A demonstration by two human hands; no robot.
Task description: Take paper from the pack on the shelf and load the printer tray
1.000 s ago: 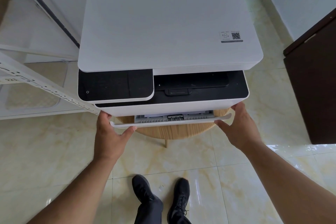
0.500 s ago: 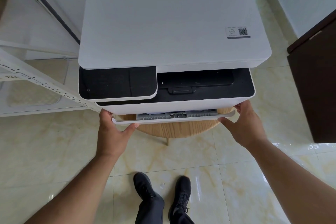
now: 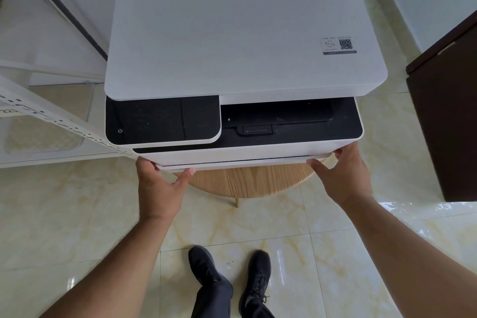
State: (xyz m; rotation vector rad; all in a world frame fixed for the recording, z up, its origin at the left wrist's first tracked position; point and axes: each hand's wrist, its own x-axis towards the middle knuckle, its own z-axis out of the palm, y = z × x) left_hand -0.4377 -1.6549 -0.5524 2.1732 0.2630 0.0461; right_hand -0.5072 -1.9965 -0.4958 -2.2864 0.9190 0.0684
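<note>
Pushing: both hands press on the front edge of the paper tray [image 3: 232,165], which sits almost flush in the bottom of the printer [image 3: 242,33].
Left hand [image 3: 158,188]: fingers reach up at the tray's left corner, thumb stretched along the tray's underside; the hand is spread apart, not curled round anything.
Right hand [image 3: 343,175]: fingers lie straight against the tray's right corner, thumb pointing along its lower edge; also spread apart.
Tray: only a thin white strip of its front shows below the printer body; its inside is hidden, so any paper in it cannot be seen.
Printer: white with a black control panel [image 3: 162,119] at front left and a QR sticker [image 3: 339,45] on the lid; it stands on a round wooden worktop [image 3: 247,181].
Shelf [image 3: 51,116]: white metal frame to the left.
Floor [image 3: 77,214]: glossy marble tiles, with 2 black shoes [image 3: 229,273] below.
</note>
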